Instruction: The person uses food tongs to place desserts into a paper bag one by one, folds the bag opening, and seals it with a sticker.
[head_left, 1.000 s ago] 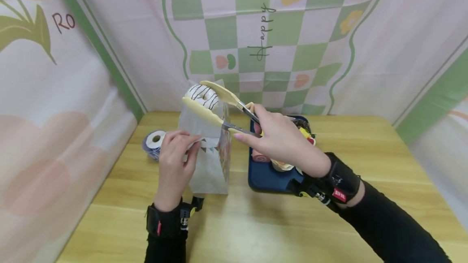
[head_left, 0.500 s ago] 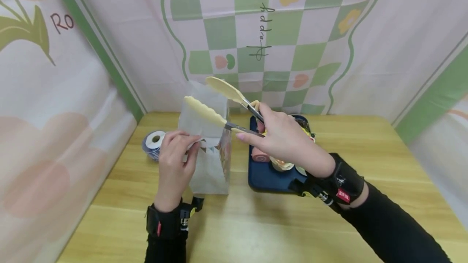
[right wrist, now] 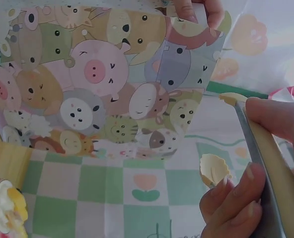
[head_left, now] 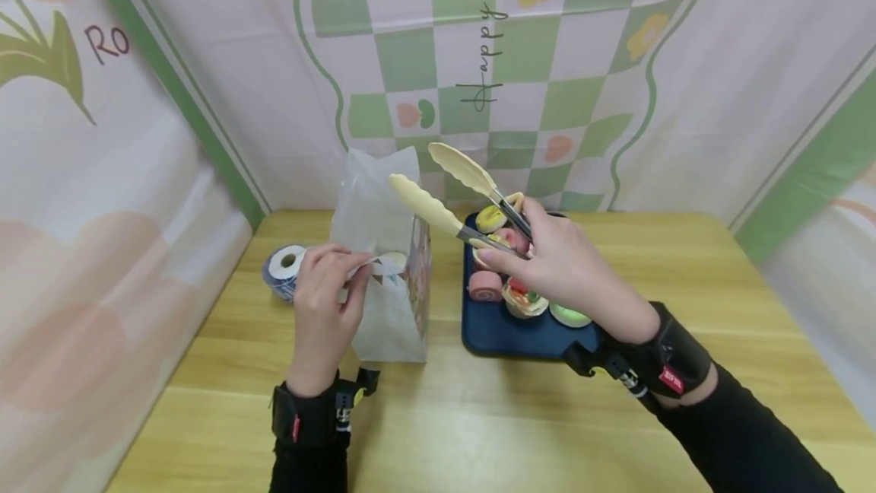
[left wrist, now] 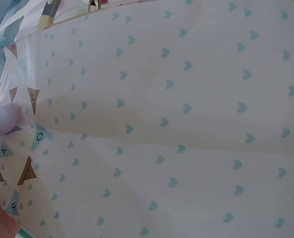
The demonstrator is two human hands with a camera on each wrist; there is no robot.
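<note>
A white paper bag (head_left: 390, 326) stands upright with its mouth wide and its back wall raised. My left hand (head_left: 328, 295) pinches the front edge of that mouth between thumb and fingers. Inside, a pale rounded thing (head_left: 393, 258) shows partly, most of it hidden by the front wall. My right hand (head_left: 575, 268) grips tongs (head_left: 426, 204) with cream tips, which are spread apart with nothing between them, right of the bag. In the right wrist view, the bag's side (right wrist: 95, 74) carries cartoon animals. Small hearts cover its front (left wrist: 162, 109) in the left wrist view.
Right of the bag lies a dark blue tray (head_left: 506, 345) holding several pastries, among them a pink roll (head_left: 485, 286), a cream-topped cupcake (head_left: 525, 303) and a green one (head_left: 570, 316). A white-and-blue roll (head_left: 282, 265) stands left of the bag, beside my left hand.
The white striped donut left the tongs at the bag's mouth and sank out of sight there. My right hand moved the spread tongs rightward toward the tray. My left hand kept its pinch.
</note>
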